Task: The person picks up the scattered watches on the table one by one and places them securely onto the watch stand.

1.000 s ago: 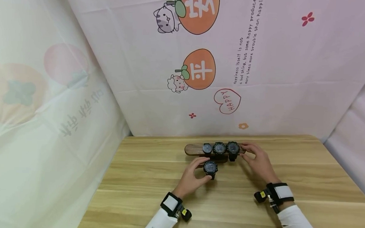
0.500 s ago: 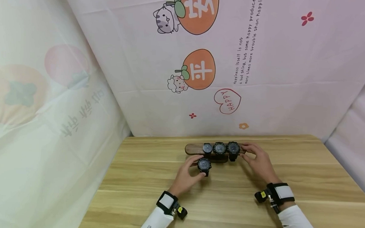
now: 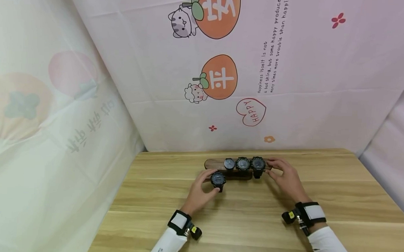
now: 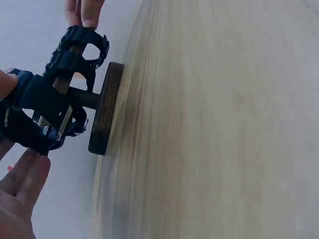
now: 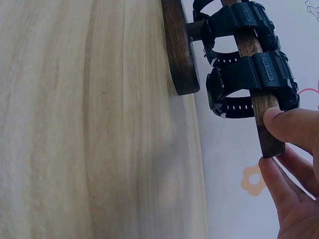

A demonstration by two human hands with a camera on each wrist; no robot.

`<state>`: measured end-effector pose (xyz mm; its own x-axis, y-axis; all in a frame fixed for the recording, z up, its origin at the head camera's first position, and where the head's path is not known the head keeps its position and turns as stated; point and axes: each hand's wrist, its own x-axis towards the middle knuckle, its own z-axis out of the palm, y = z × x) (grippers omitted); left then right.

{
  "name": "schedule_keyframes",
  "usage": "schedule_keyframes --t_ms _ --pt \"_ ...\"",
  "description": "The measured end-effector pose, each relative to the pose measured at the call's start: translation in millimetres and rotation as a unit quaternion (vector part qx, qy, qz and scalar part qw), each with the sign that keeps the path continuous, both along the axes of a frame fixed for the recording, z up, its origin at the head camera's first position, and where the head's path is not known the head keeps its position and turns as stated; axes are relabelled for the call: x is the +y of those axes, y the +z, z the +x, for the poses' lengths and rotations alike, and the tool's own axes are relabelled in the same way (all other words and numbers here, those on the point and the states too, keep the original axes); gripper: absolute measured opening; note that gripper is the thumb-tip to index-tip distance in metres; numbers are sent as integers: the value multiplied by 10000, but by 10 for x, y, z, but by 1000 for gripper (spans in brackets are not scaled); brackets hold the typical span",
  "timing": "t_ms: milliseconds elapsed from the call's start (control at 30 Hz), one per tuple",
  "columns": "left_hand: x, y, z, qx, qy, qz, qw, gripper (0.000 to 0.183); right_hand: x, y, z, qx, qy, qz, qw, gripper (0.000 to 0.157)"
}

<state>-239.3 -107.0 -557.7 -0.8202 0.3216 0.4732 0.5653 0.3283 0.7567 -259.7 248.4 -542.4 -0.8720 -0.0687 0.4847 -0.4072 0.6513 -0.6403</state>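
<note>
My left hand (image 3: pixel 199 192) pinches a black wristwatch (image 3: pixel 218 179) between thumb and fingers, in front of the left part of a dark wooden watch stand (image 3: pixel 214 164). In the left wrist view this watch's closed strap (image 4: pixel 42 99) overlaps the bar. Three other watches hang on the bar: a small round one (image 3: pixel 229 163), a middle one (image 3: pixel 243 163) and a larger one (image 3: pixel 258 163) at the right. My right hand (image 3: pixel 287 179) grips the bar's right end; in the right wrist view its thumb (image 5: pixel 291 124) lies on the wood beside the outermost watch.
The stand's base (image 5: pixel 182 55) rests on the wooden table (image 3: pixel 252 224) close to its back edge. A white printed cloth (image 3: pixel 175 114) hangs behind, and more cloth (image 3: pixel 54 135) hangs at the left. Each wrist wears a strapped camera.
My left hand has moved leftward and slightly back with its watch, from before the bar's middle to near its left end. The right hand keeps its grip on the bar.
</note>
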Motion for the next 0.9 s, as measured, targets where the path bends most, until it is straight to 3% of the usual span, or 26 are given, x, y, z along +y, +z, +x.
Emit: schedule_keyframes --t_ms 633,900 --pt "-132 12 -7 -23 70 64 10000 63 -6 -1 7 -90 0 -23 10000 33" --pt "-151 36 -13 279 64 65 9996 65 -6 1 9 -127 -45 8 9999 33"
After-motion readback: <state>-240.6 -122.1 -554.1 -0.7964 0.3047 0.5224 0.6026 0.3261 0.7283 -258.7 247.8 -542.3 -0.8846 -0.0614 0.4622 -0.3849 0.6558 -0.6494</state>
